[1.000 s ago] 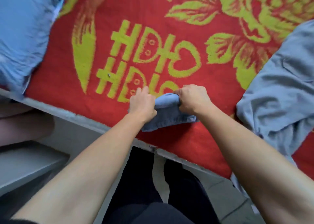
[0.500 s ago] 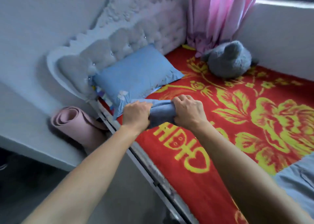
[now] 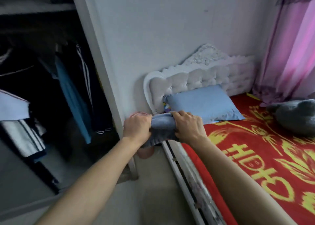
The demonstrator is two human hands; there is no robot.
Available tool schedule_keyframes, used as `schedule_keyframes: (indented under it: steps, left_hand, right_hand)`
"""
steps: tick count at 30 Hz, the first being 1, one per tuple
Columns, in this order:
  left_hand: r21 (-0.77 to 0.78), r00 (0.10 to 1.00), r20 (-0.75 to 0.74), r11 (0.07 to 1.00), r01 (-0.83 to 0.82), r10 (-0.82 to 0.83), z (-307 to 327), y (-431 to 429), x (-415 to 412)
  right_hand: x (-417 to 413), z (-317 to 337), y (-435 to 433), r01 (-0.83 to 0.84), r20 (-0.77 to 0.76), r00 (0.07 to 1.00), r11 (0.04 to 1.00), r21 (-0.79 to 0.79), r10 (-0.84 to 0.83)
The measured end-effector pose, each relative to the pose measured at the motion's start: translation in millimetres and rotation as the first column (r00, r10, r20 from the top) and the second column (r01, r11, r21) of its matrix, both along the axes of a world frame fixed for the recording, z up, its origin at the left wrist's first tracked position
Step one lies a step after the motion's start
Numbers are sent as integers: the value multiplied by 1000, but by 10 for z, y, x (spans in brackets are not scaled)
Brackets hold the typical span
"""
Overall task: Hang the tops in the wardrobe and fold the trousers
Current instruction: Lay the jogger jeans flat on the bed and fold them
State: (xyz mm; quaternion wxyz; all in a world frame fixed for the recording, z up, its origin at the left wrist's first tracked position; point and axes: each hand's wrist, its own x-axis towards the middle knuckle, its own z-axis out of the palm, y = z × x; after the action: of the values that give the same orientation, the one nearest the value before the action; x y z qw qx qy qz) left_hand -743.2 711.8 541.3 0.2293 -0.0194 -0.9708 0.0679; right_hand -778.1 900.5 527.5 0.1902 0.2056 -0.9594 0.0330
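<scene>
Gripped the folded trousers [image 3: 162, 125] at both ends, with the left hand [image 3: 137, 128] closed tight round one end and the right hand [image 3: 187, 127] closed tight over the other, fingers wrapped well in. Carried the bundle in the air, off the bed, above the gap between the bed rail [image 3: 184, 173] and the wardrobe [image 3: 95, 54] with its white side panel, just over a pink rolled mat [image 3: 146, 152] on the floor [image 3: 153, 199]. Squeezed rather than supported it, by the look of things, and left a lower layer sagging beneath the left wrist. Risked losing the fold from there: could have let that loose layer slide out on easing either hand, and spilled the bundle open onto the floor or the mat. Risked also catching a corner on the side panel in swinging left toward the open wardrobe, so near to the left knuckles. Faced a dark, crowded interior, with hanging tops [image 3: 71, 96] along the rail and blurred stacked cloth [image 3: 22, 136] lower left; could not make out any free shelf. Might have dragged a hanging hem or toppled that stack by pushing in blind. Left the blue pillow [image 3: 202, 103], the red blanket [image 3: 255, 156] and the grey plush toy [image 3: 296, 119] well clear, beyond the right hand.
</scene>
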Motion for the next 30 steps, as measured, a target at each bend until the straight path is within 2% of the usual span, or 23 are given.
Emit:
schedule_keyframes:
  steps: [2,6,13,18,23,26,30]
  left_hand:
    - [18,999,-15,999,-50,50,102,-480,385]
    - [-46,981,-21,980,-194,193,352,-1361,945]
    - [-77,932,-106,931,-356,347,832,-2635,1222]
    - [-88,904,-176,909,-408,389,1172,-3351,877]
    - [-166,879,-267,880,-445,394,1518,-4063,178]
    - [-230,865,-316,853,-468,389,1920,-4461,-306]
    - [-225,820,-450,844,-487,353,2592,-4943,-835]
  right_hand:
    - [265,73,-512,-57,-29,998,998,21,57]
    - [620,337,-1474,-174,-65,982,984,36,176]
    - [637,841,-2846,-345,-178,921,938,37,346]
    - [218,1200,-3600,-393,-261,886,919,17,383]
    - [-537,1539,-4321,-403,-341,859,915,8,381]
    - [-1041,1896,-4721,-405,-396,840,914,-2,371]
    - [-1586,2578,-5207,-406,-522,783,914,-17,338]
